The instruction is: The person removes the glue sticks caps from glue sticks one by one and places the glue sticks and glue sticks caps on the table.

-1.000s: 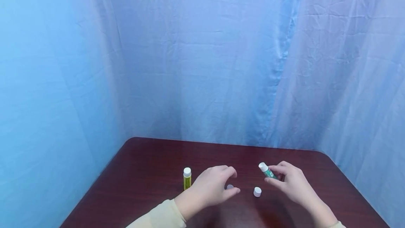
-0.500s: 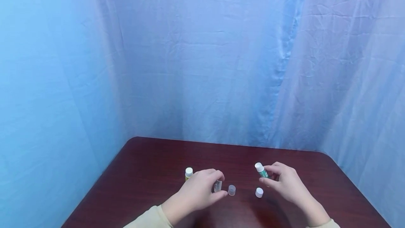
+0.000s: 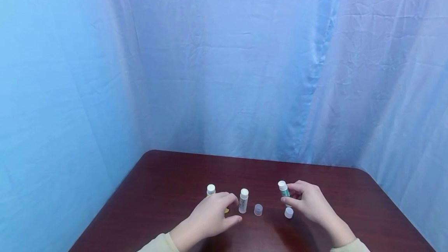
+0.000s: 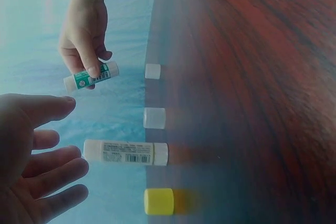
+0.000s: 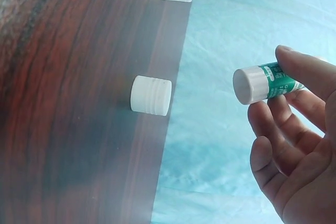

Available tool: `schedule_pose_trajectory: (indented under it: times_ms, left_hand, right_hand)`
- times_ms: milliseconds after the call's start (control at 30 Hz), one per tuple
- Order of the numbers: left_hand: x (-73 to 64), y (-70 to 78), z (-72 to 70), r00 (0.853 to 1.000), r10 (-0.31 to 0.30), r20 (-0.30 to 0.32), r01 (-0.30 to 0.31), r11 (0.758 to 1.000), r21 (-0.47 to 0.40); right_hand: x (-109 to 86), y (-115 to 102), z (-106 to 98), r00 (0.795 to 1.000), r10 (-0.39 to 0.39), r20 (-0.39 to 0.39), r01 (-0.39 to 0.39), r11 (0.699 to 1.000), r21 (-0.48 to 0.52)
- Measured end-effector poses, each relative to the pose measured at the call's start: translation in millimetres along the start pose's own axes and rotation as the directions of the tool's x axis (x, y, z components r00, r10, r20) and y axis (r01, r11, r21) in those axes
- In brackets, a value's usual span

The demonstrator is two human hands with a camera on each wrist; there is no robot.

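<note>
My right hand (image 3: 309, 202) pinches a green-labelled glue stick (image 3: 284, 191) between thumb and fingers, clear of the table. Right under it a white cap (image 5: 151, 95) stands on the wood. Fingers spread and holding nothing, my left hand (image 3: 209, 214) is just left of a clear glue stick (image 3: 243, 201), which stands upright; its printed label faces the left wrist view. To that stick's right sits a translucent cap (image 3: 258, 210). A yellow cap (image 4: 159, 201) stands close by my left hand. Behind that hand rises a yellow glue stick (image 3: 210, 189), mostly hidden in the head view.
The dark red-brown table (image 3: 175, 174) has rounded far corners. Pale blue curtains (image 3: 224, 69) hang behind it and along both sides.
My left hand, which held the clear glue stick half a second ago, has let go and drawn left, leaving it upright. My right hand has brought the green glue stick leftward over the white cap.
</note>
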State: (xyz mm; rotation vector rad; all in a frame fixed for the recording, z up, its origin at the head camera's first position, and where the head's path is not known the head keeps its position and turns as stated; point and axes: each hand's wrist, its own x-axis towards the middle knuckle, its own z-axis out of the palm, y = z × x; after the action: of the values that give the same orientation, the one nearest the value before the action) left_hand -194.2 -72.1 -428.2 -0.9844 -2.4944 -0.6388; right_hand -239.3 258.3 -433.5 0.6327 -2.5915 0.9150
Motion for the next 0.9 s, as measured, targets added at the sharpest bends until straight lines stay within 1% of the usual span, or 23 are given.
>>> schedule_pose_trajectory:
  times_ms: [167,333,500,700,900]
  left_hand:
    - [-5.2,-4.6,0.4,0.999,-0.033,0.022,0.033,0.999,0.014]
    - [-9.6,-6.7,-0.4,0.998,-0.049,0.051,0.048,0.999,0.003]
    - [-13.1,-8.5,-1.1,0.996,-0.058,0.073,0.06,0.998,-0.023]
    - [-17.7,-11.4,2.1,0.996,-0.064,0.069,0.065,0.998,-0.014]
    - [-20.2,-15.9,6.2,0.991,-0.089,0.104,0.092,0.995,-0.023]
  right_hand:
    - [2.6,1,2,0.999,0.033,0.04,-0.034,0.999,0.021]
    - [5.7,1,2,0.994,0.079,0.078,-0.08,0.997,0.006]
    - [7.3,0,3,0.988,0.099,0.118,-0.1,0.995,0.01]
    - [9.7,2,6,0.982,0.12,0.147,-0.125,0.992,0.029]
    - [10.6,2,11,0.974,0.139,0.181,-0.151,0.987,0.055]
